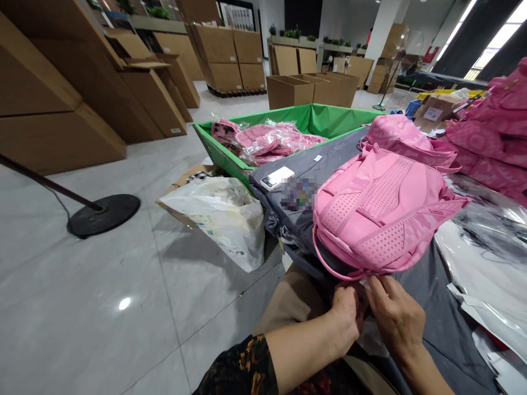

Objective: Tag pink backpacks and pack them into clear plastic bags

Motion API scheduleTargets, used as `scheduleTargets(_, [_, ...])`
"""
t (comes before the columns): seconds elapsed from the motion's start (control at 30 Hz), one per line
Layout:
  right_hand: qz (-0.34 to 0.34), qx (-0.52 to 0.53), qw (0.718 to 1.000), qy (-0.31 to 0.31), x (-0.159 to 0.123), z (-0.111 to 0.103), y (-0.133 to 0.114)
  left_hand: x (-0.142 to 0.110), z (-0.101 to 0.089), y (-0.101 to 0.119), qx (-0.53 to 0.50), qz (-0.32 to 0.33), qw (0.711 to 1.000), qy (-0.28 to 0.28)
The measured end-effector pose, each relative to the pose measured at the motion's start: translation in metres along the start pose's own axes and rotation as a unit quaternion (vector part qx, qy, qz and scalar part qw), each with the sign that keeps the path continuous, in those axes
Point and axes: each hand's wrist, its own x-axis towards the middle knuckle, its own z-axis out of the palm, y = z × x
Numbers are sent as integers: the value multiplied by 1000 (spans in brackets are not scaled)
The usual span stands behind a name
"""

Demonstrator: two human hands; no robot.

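Observation:
A pink backpack (pixel 382 203) lies on a grey cloth-covered table (pixel 432 307), its padded, dotted straps facing up. A thin pink loop (pixel 325 260) hangs from its near edge. My left hand (pixel 346 310) is closed just below that edge, its fingertips hidden. Beside it, my right hand (pixel 395 312) pinches at the backpack's near edge, where a small whitish scrap shows by the thumb. What exactly lies between the fingers of either hand is too small or covered to make out.
Behind is another pink bag (pixel 399 131); pink bags (pixel 494 131) are piled at right near clear plastic sheets (pixel 489 236). A green-sided bin (pixel 329 118) holds wrapped pink goods. A white phone-like device (pixel 278 178), white sack (pixel 222 214), black stand base (pixel 107 214) and cartons (pixel 230 55) surround.

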Motion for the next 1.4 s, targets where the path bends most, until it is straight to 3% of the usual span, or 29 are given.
scheduleTargets(0.17, [-28, -4, 999, -40, -27, 2, 2, -1, -6, 1, -18, -24, 999, -27])
scheduleTargets(0.3, [-5, 32, 999, -29, -40, 2, 0, -7, -7, 1, 15, -3, 997, -75])
scheduleTargets(0.57, [30, 106, 993, 37, -34, 1, -2, 1, -1, -9, 94, 82, 992, -6])
scheduleTargets(0.73, [126, -14, 990, 62, -21, 17, -2, 6, 0, -16, 69, 114, 991, 24])
scheduleTargets(0.9, [94, -37, 993, 66, -19, 27, 1, 1, -11, -12, 112, 99, 986, 77])
scheduleTargets(1.1, [12, -29, 1000, -1, -21, 14, 5, -16, -12, -1, 138, 132, 980, -61])
scheduleTargets(1.2, [-22, -46, 998, -30, -21, 8, 2, -20, -6, 2, 144, 154, 975, -65])
scheduleTargets(1.4, [-10, -56, 997, -43, -21, 4, -6, -30, 3, 7, 165, 138, 975, -62])
